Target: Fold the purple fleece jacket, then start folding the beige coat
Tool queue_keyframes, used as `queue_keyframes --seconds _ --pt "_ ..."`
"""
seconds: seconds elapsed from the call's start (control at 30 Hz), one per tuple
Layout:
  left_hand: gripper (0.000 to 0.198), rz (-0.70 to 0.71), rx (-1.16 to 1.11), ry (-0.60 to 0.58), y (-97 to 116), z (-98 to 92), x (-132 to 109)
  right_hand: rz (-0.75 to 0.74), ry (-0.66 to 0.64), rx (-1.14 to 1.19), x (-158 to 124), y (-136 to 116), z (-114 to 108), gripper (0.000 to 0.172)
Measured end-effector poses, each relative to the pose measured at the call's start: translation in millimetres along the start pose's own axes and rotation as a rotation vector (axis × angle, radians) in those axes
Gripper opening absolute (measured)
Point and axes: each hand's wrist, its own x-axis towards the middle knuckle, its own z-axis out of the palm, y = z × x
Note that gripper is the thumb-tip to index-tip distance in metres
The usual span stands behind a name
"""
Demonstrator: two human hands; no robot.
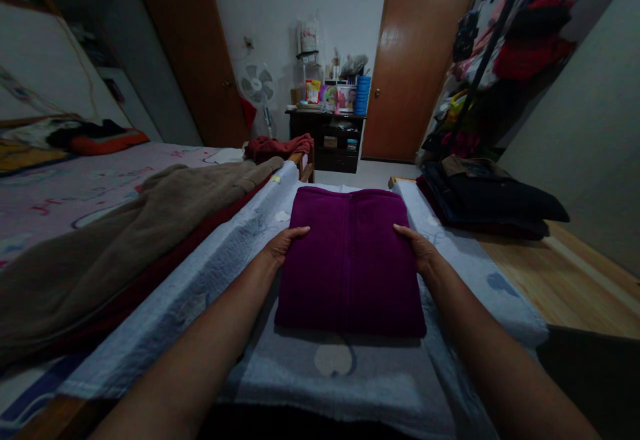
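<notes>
A purple zip-front jacket (pixel 320 267), folded into a neat rectangle, lies in front of me with its zip line running down the middle. My left hand (pixel 286 243) grips its left edge, thumb on top and fingers hidden beneath. On the opposite edge, my right hand (pixel 417 248) holds it the same way, thumb over the fabric and fingers out of sight. Under the jacket is a light blue-grey cloth (pixel 280 373) with heart shapes. Whether the jacket rests fully on the cloth or is slightly raised, I cannot tell.
Folded dark clothes (pixel 495 193) are stacked at the right on a wooden surface (pixel 575 280). A brown blanket (pixel 125 227) lies along the bed (pixel 80 183) at left. Beyond stand a fan (pixel 259 85), a dark cabinet (pixel 323 150) and a door (pixel 415 60).
</notes>
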Motion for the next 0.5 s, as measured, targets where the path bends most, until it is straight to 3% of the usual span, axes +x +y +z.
queue_keyframes --seconds 0.13,0.37,0.5 --pt "0.044 0.171 0.048 -0.007 25.6 16.5 6.4 0.0 0.011 0.056 9.9 -22.5 2.2 0.016" --pt "0.061 0.542 0.159 -0.02 69.1 42.6 31.4 -0.231 0.024 0.041 32.8 -66.7 6.8 0.026" --pt "0.068 0.706 0.202 0.031 92.9 50.5 51.3 -0.378 0.015 0.124 45.1 -92.4 13.5 0.032"
